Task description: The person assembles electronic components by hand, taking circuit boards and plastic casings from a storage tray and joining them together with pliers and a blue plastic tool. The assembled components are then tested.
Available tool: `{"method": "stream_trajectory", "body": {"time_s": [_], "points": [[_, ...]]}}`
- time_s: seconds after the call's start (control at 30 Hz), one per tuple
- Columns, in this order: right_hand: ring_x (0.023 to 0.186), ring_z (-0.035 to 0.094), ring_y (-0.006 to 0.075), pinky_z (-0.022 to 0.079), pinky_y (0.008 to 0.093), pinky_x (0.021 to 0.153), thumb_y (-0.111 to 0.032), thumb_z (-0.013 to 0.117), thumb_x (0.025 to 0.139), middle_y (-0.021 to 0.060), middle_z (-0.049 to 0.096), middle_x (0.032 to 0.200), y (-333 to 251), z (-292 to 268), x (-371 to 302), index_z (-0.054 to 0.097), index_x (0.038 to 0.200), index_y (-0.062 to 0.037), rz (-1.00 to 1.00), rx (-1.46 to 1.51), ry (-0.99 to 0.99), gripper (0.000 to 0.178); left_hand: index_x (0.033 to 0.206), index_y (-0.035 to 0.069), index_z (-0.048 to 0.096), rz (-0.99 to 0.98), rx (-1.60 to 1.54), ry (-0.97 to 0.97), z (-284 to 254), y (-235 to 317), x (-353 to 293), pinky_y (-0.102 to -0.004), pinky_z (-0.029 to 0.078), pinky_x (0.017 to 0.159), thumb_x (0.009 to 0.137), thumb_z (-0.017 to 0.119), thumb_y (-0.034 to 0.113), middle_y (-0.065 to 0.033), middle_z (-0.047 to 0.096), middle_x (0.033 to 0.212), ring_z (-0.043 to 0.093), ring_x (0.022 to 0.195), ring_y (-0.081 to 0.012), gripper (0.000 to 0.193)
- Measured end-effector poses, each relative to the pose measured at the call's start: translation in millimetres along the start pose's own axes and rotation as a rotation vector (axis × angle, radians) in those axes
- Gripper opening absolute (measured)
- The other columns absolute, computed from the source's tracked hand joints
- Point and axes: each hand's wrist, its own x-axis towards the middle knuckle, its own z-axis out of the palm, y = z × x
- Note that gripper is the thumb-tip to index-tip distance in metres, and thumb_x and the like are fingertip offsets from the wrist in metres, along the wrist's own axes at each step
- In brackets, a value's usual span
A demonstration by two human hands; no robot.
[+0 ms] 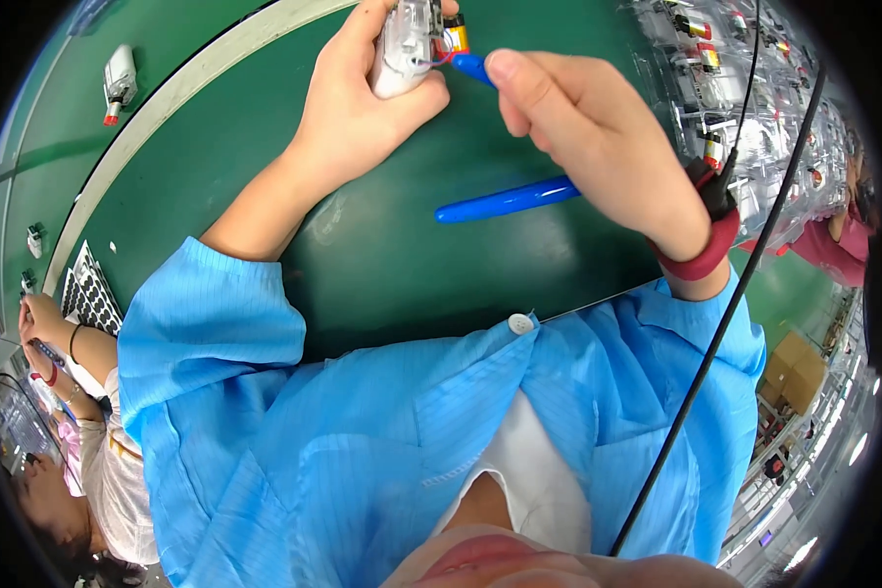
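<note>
My left hand (363, 118) is closed around a small white and clear plastic housing (399, 49) at the top middle. Thin coloured wires (441, 57) come out of its right side, beside a red, yellow and black cylinder (455, 35). My right hand (598, 137) pinches a slim blue tool (474, 69), its end at the wires. Below that hand, a long blue rounded bar (505, 200) sticks out to the left over the green table. Whether this bar joins the pinched piece is hidden behind the hand.
Many clear plastic-and-motor units (745, 88) are heaped at the right. A similar white unit (120, 78) lies beyond the pale curved strip (157, 108) at left. A black cable (725, 333) crosses the right side. Another person's hands (44, 323) work at far left.
</note>
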Motion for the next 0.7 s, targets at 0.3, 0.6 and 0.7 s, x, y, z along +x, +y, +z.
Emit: {"method": "stream_trajectory", "body": {"time_s": [0.3,0.6,0.7], "points": [[0.045,0.04,0.0168,0.032,0.0335,0.046,-0.042,0.045,0.096,0.0067,0.041,0.049,-1.2,0.6,16.3,0.055,0.065,-0.0009,0.073,0.007,-0.128,0.052,0.115,0.003,0.05,0.085,0.077,-0.072,-2.1,0.3,-1.1,-0.0244,0.045,0.078,0.074,0.065,0.001,-0.0029,0.058,0.094,0.055,0.086,-0.009,0.043],[0.043,0.024,0.0011,0.017,0.0209,0.04,-0.046,0.042,0.098,-0.0092,0.029,0.05,-13.5,-7.8,16.5,0.05,0.07,-0.0068,0.347,0.123,-0.274,0.049,0.108,0.003,0.053,-0.329,1.123,-0.331,11.6,44.6,8.4,-0.0259,0.047,0.072,0.075,0.067,0.006,-0.0058,0.059,0.089,0.056,0.081,-0.0106,0.037],[0.045,0.028,0.0032,0.021,0.0222,0.041,-0.047,0.042,0.098,-0.0071,0.032,0.051,-9.7,-7.6,16.6,0.049,0.067,-0.0066,0.337,-0.005,-0.293,0.051,0.105,0.003,0.053,0.021,0.391,-0.013,5.1,15.9,-2.2,-0.029,0.048,0.068,0.074,0.066,0.005,-0.0097,0.06,0.084,0.061,0.075,-0.0163,0.035]]}}
